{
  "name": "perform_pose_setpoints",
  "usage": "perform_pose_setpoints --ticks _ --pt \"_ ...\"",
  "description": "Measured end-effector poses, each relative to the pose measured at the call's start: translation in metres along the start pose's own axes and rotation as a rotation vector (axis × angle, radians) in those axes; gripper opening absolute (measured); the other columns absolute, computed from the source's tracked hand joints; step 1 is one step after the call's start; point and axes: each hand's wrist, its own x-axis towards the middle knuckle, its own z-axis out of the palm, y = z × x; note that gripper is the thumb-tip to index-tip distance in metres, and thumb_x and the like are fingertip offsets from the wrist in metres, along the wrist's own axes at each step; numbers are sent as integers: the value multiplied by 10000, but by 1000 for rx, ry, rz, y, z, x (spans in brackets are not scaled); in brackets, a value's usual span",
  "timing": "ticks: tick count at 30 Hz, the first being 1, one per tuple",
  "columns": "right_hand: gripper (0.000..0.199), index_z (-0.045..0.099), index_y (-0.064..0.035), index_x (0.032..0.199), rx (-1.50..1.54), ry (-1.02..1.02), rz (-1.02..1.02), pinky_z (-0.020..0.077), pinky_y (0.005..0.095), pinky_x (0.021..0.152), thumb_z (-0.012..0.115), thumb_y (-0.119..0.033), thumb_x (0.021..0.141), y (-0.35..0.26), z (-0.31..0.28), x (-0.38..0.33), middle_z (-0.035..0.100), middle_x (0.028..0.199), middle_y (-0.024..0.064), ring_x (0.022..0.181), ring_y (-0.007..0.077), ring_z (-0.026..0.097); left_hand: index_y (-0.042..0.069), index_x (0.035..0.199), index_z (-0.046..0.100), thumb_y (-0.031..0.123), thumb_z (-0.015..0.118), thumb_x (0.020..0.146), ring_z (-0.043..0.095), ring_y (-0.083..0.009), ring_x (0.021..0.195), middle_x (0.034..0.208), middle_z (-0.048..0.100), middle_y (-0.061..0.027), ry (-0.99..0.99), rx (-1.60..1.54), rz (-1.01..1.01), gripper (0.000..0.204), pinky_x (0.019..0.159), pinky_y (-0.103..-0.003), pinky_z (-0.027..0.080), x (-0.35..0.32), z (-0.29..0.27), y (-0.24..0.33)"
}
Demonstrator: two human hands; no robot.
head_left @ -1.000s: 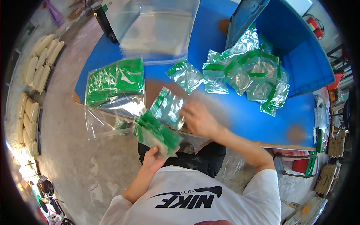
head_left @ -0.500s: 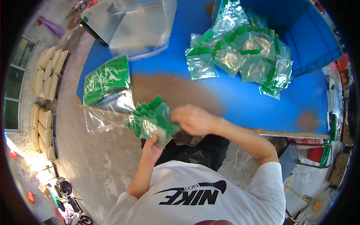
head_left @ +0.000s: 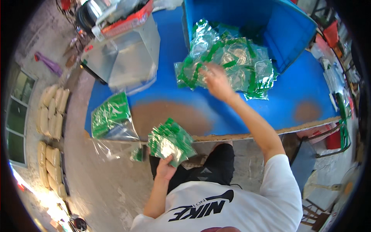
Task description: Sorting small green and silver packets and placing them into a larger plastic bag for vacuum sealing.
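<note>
My left hand [head_left: 166, 167] holds a stack of small clear bags with green printing [head_left: 170, 140] just in front of the blue table's near edge [head_left: 247, 135]. My right hand [head_left: 217, 82] reaches far across the blue table and rests on a loose pile of the same green-and-clear bags [head_left: 232, 62], fingers spread over them. Whether it grips one I cannot tell. A second stack of green bags [head_left: 110, 114] lies in a clear plastic sack at the table's left corner.
A blue bin [head_left: 278, 27] stands behind the pile. A clear plastic box [head_left: 123, 58] with clutter sits at the far left of the table. Filled sacks [head_left: 52, 112] line the floor on the left. A chair [head_left: 328, 143] stands to the right.
My right hand has left the stack in my left hand and stretched out to the loose pile. The view has shifted, so the table appears closer.
</note>
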Motion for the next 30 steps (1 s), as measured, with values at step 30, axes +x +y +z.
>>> perform_pose_setpoints --ticks 30 --pt "401 586 10 1260 -283 -145 253 310 565 1117 607 -233 942 -202 -27 -117 574 1299 210 1282 367 485 -20 1381 446 84 661 910 587 -301 1199 1316 585 -142 -154 -93 44 529 1064 -478 459 -18 -13 47"
